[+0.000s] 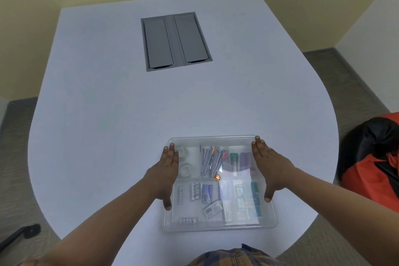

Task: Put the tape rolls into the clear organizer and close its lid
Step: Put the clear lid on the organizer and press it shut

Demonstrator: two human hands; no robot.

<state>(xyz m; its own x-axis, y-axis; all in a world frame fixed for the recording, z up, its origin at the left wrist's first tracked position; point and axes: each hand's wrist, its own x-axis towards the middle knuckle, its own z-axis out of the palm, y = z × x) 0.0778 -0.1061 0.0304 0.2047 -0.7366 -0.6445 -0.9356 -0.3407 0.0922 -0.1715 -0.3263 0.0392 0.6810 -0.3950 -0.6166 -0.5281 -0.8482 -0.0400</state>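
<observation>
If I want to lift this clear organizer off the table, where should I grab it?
Probably by the two short side walls, one hand from each side. The clear organizer is wide, flat and lies level with its lid on, so a one-sided lift could tip it. The left hand and right hand already rest flat near those edges.

2 tape rolls (185, 161) lie in the organizer's (218, 225) rear-left compartment.

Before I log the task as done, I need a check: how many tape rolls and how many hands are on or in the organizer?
Tape rolls, in the organizer's far-left compartment: 2
Hands, left hand and right hand, flat on its lid: 2
Total: 4
</observation>
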